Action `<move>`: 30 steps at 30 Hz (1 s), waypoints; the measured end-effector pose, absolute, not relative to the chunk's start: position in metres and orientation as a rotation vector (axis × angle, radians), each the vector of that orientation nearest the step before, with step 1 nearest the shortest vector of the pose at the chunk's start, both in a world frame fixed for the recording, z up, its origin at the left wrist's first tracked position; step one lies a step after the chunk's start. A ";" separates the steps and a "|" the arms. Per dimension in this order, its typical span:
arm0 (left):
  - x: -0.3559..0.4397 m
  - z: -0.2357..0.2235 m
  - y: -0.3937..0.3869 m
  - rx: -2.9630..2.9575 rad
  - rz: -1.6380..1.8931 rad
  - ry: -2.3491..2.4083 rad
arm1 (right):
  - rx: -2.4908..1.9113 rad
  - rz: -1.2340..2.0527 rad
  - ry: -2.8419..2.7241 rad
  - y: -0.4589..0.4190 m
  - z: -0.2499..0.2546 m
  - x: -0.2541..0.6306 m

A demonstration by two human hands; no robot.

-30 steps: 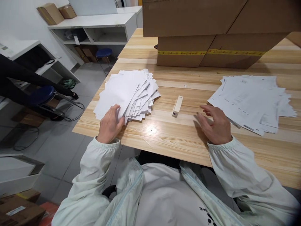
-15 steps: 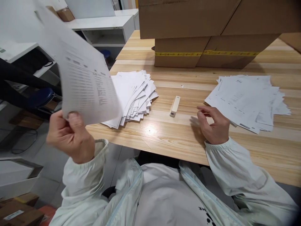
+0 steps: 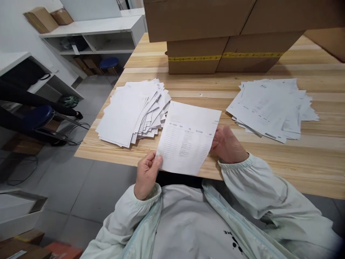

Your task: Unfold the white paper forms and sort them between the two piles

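Observation:
I hold a printed sheet of paper [image 3: 187, 138] in front of me above the near edge of the wooden table [image 3: 269, 158]. My left hand [image 3: 147, 174] pinches its lower left corner. My right hand [image 3: 228, 144] grips its right edge. A fanned stack of blank-side-up sheets [image 3: 129, 111] lies on the table to the left. A second fanned stack of printed sheets [image 3: 269, 108] lies to the right. The small white stapler seen earlier is hidden behind the held sheet.
Large cardboard boxes [image 3: 223, 36] stand at the back of the table. White shelving [image 3: 91, 34] and blue stools [image 3: 37, 117] stand on the left over the grey floor. A person's dark sleeve [image 3: 29, 99] reaches in from the left.
My left hand lifted a sheet off the left stack, swung it up and brought it down to the middle. My right hand rose from the table and took its right edge.

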State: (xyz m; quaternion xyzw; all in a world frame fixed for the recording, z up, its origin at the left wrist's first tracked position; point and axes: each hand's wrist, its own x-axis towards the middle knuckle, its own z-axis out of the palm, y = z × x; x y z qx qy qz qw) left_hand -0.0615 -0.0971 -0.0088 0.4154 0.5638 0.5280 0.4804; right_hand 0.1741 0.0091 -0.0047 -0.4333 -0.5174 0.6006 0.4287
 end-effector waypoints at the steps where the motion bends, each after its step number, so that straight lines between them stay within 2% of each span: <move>1: -0.064 -0.008 -0.098 1.064 1.206 1.351 | -1.075 1.506 -1.256 0.008 -0.005 0.176; 4: -0.067 -0.001 -0.094 1.109 1.079 1.249 | -1.059 1.596 -1.245 0.004 -0.008 0.179; 8: -0.057 0.001 -0.080 1.062 1.257 1.235 | -1.047 1.695 -1.373 0.000 -0.010 0.178; 13: -0.035 -0.010 -0.067 1.123 1.407 1.355 | -1.093 1.592 -1.393 0.002 -0.009 0.176; 30: -0.028 -0.022 -0.067 1.184 1.393 1.434 | -1.084 1.530 -1.453 0.003 -0.011 0.177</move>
